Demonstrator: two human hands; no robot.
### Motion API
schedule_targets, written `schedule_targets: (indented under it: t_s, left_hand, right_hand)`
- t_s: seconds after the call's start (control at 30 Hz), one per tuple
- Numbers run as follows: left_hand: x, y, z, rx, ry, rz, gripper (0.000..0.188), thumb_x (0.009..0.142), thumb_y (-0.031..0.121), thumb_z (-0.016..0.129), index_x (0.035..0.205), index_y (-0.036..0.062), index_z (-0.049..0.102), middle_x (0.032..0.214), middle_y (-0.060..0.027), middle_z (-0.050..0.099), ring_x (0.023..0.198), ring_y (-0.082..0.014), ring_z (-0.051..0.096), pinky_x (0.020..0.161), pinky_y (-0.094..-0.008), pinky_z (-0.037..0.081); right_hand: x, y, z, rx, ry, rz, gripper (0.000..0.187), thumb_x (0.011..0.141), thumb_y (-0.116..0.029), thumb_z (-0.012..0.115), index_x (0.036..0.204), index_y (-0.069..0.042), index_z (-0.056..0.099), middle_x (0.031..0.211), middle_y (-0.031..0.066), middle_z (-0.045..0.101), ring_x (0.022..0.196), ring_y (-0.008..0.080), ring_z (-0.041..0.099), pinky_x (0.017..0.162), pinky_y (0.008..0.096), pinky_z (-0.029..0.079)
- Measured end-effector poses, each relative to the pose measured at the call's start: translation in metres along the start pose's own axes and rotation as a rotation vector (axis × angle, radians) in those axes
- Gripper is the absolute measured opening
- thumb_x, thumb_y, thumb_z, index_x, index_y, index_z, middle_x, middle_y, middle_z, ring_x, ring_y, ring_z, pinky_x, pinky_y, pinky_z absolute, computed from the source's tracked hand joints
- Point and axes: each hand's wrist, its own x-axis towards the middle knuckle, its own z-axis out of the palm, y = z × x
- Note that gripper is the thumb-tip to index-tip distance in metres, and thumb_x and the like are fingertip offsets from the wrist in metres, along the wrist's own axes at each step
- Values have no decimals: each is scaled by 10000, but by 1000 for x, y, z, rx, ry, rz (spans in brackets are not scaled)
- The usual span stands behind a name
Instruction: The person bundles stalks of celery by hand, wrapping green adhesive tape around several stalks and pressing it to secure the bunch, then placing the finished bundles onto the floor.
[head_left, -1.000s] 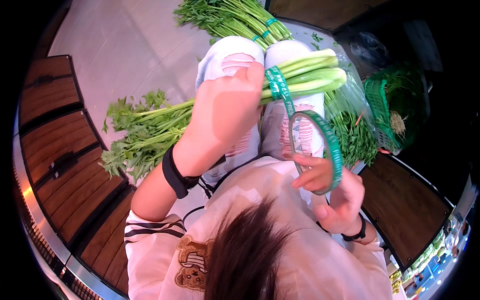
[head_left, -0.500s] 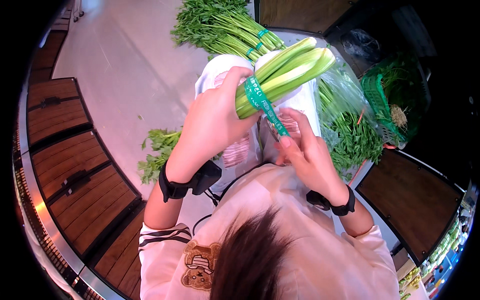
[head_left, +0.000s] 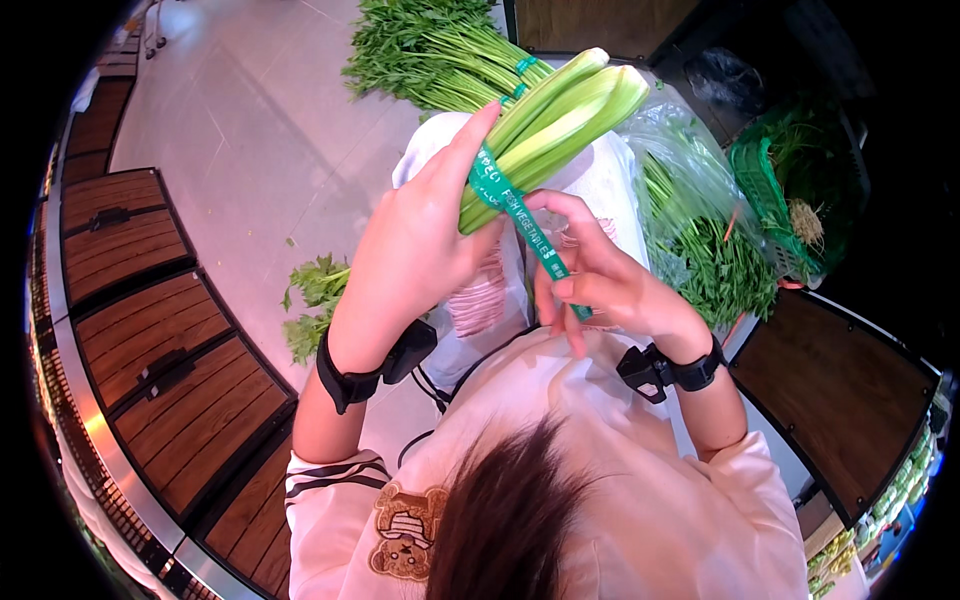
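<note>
A bunch of celery (head_left: 563,115) lies across my left hand (head_left: 425,230), its pale cut ends pointing up and to the right. My left fingers and thumb are wrapped round the stalks, and leaves (head_left: 322,290) of the bunch show below that hand on the left. Around the stalks runs a green printed tape (head_left: 525,222), stretched down to the right. My right hand (head_left: 620,280) pinches its free end between thumb and fingers, close to my lap. Black straps with small devices sit on both wrists.
Taped bunches of leafy greens (head_left: 440,60) lie on the floor ahead. To the right are a clear plastic bag (head_left: 685,150) by more greens (head_left: 715,265) and a green crate (head_left: 765,205) with rooted vegetables. Wooden cabinet panels (head_left: 180,370) stand along the left.
The celery has shifted slightly left and up in my left hand. My right hand has moved a little, its fingers more curled around the tape's end, which hangs lower.
</note>
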Motion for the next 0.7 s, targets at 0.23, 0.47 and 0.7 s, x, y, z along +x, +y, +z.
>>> schedule_targets:
  t_s: [0.23, 0.47, 0.7]
  left_hand:
    - [0, -4, 6, 279, 55, -70, 748, 690, 81, 732, 1361, 114, 404, 1056, -162, 629, 798, -378, 648, 634, -430, 532]
    - [0, -12, 19, 438, 33, -57, 442, 741, 112, 665, 1134, 25, 482, 964, -136, 616, 717, -331, 648, 591, -408, 528]
    - [-1, -10, 38, 322, 35, 39, 408, 764, 125, 594, 1147, 25, 494, 925, -153, 580, 766, -320, 633, 618, -419, 519]
  right_hand:
    - [-4, -2, -14, 468, -325, 149, 522, 917, -139, 471, 1391, -115, 255, 761, 135, 592, 424, 190, 554, 489, 283, 513]
    - [-11, -16, 34, 429, -180, 9, 454, 937, -64, 431, 1352, -105, 251, 814, 134, 594, 557, 214, 630, 528, 285, 512]
    - [-1, -27, 61, 491, -119, -81, 514, 926, 5, 401, 1363, -112, 156, 791, 161, 572, 448, 212, 582, 533, 303, 521]
